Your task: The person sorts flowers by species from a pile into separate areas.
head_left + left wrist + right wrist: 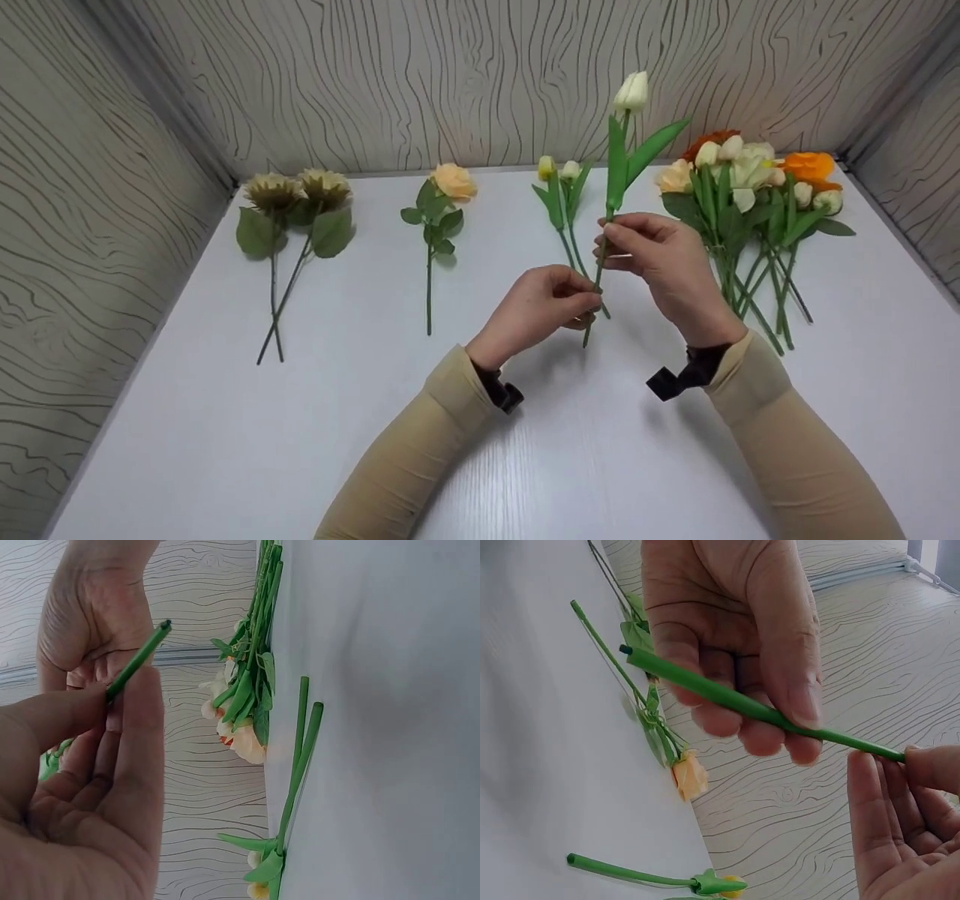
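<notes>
A white artificial tulip [631, 92] with two green leaves stands nearly upright between both hands, above the table. My right hand [664, 262] pinches its stem just below the leaves. Lower down, my left hand [541, 309] pinches the same stem [720, 694] between thumb and fingers, and the cut end pokes out beneath. Behind the hands, two smaller tulips [559, 196], one yellow and one white, lie on the table with their stems partly hidden by the left hand.
On the white table [225, 450], two brownish sunflower-like flowers [296, 217] with crossed stems lie at left. A peach rose [454, 181] lies left of the tulips. A mixed pile of flowers [750, 195] is at right. Wood-patterned panels [420, 82] rise behind the table.
</notes>
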Demonstrator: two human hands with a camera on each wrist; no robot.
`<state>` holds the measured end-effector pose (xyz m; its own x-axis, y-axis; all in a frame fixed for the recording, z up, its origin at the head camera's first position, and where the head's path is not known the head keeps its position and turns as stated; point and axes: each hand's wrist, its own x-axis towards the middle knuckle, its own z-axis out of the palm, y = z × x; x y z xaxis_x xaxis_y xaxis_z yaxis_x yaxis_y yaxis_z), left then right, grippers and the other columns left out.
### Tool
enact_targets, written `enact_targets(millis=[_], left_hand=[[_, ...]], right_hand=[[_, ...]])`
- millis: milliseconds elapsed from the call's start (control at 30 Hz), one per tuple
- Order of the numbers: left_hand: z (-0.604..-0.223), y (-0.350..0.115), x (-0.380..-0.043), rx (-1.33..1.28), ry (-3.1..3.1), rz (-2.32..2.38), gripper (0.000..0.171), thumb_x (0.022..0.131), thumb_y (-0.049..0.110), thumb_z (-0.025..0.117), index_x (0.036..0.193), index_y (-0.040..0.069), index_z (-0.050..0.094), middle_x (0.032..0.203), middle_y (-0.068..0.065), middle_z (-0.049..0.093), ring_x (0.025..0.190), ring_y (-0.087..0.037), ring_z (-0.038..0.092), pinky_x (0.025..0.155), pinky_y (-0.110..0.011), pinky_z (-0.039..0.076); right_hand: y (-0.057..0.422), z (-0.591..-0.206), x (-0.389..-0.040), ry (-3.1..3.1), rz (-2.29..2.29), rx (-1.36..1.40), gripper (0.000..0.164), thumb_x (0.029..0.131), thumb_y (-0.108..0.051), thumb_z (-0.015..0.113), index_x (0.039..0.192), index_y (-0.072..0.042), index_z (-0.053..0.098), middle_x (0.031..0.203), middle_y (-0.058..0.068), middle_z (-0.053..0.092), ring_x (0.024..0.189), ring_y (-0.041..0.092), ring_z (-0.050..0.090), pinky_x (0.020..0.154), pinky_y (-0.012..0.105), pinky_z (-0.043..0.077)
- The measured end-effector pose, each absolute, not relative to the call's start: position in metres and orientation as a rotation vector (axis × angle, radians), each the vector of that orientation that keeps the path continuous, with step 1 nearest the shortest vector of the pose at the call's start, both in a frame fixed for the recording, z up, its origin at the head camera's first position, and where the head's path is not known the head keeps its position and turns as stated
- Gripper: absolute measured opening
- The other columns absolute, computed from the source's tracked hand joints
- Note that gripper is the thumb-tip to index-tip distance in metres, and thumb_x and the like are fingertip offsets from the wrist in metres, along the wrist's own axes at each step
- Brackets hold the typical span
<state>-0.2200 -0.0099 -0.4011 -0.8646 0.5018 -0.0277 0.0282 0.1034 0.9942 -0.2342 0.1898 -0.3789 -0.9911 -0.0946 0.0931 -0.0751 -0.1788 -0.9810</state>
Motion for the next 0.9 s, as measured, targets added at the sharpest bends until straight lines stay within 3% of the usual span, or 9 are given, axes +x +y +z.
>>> enact_targets(millis=[533,733,900], left_hand=[[-0.4015,-0.0109,-0.2198,0.507,2.110,1.857,0.005,0.097,0.011,0.072,0.102,0.011,0.070,0.093,-0.004,0.072,0.083,-0.018,0.072,0.075,-0.031,0.062],[-0.4015,-0.0119,-0.2189,0.522,2.124,1.835,0.004,0.098,0.011,0.071,0.103,0.011,0.070,0.095,-0.002,0.071,0.084,-0.017,0.072,0.075,-0.030,0.062],[-0.3969,-0.0156,-0.2197,0.596,2.388,1.571,0.016,0.102,0.023,0.067,0.112,0.013,0.072,0.098,0.006,0.070,0.086,-0.011,0.068,0.076,-0.025,0.058]], right_hand=[[0.1867,-0.3822,-0.2330,1.976,-2.370,-0.188,0.034,0.093,-0.016,0.077,0.115,0.008,0.067,0.101,0.014,0.070,0.090,0.024,0.070,0.082,0.035,0.061],[0.1862,-0.3829,-0.2327,1.970,-2.352,-0.177,0.042,0.092,-0.014,0.079,0.120,0.013,0.062,0.101,0.013,0.070,0.089,0.022,0.070,0.083,0.035,0.061],[0.1932,-0.3858,-0.2382,1.985,-2.369,-0.116,0.035,0.092,-0.014,0.079,0.117,0.007,0.067,0.102,0.013,0.070,0.090,0.022,0.069,0.081,0.033,0.061]])
